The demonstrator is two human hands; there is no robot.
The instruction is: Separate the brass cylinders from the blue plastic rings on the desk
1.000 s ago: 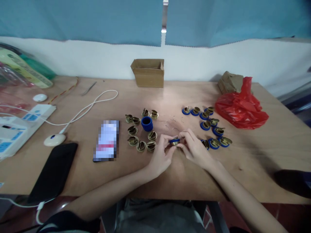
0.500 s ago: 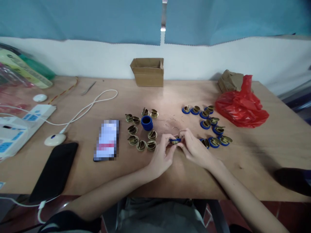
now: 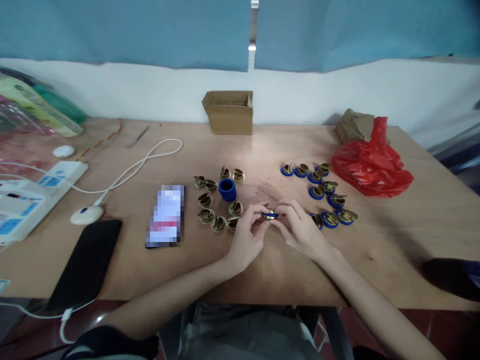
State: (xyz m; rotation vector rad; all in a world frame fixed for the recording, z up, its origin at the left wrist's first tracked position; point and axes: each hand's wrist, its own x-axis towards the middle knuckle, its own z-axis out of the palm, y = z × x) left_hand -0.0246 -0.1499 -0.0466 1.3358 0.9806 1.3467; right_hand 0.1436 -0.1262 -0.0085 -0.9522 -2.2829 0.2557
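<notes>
Between my two hands is a round brass fitting with a blue ring [image 3: 270,215] around it. My left hand [image 3: 248,235] pinches its left edge, and my right hand [image 3: 300,227] grips the right edge; the fingers partly cover it. Left of my hands, several brass fittings [image 3: 219,224] without blue rings lie around a stack of blue rings [image 3: 227,190]. To the right sit several brass fittings seated in blue rings [image 3: 330,219]. Thin curved bits [image 3: 267,182] lie on the wood just beyond my fingers.
An open cardboard box [image 3: 230,117] stands against the wall. A red plastic bag [image 3: 373,167] rests at the back right beside a brown paper package [image 3: 354,125]. On the left are a lit phone [image 3: 165,216], a dark phone [image 3: 85,265], a white cable and a power strip [image 3: 65,177].
The ringed fitting has tilted a little between my fingers, and my right fingers have shifted along its edge. Things on the table have stayed in place.
</notes>
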